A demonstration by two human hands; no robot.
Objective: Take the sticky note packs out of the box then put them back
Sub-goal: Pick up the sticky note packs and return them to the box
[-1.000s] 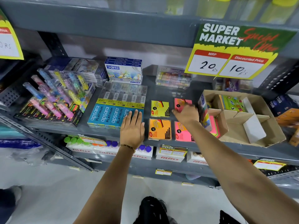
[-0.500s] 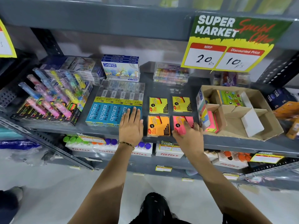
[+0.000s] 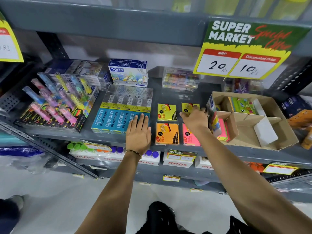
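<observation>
Right hand [image 3: 195, 118] rests on the rear yellow pack [image 3: 189, 108] beside the box [image 3: 285, 132]

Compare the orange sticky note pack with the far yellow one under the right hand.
The orange pack lies at the shelf's front edge, untouched; the far yellow pack lies behind, partly covered by the right hand. Orange versus yellow paper. Both lie flat on the shelf, outside the cardboard box.

Bare shelf [image 3: 179, 97] behind the packs [image 3: 167, 112] — cardboard box [image 3: 276, 141] blocks rightward.
</observation>
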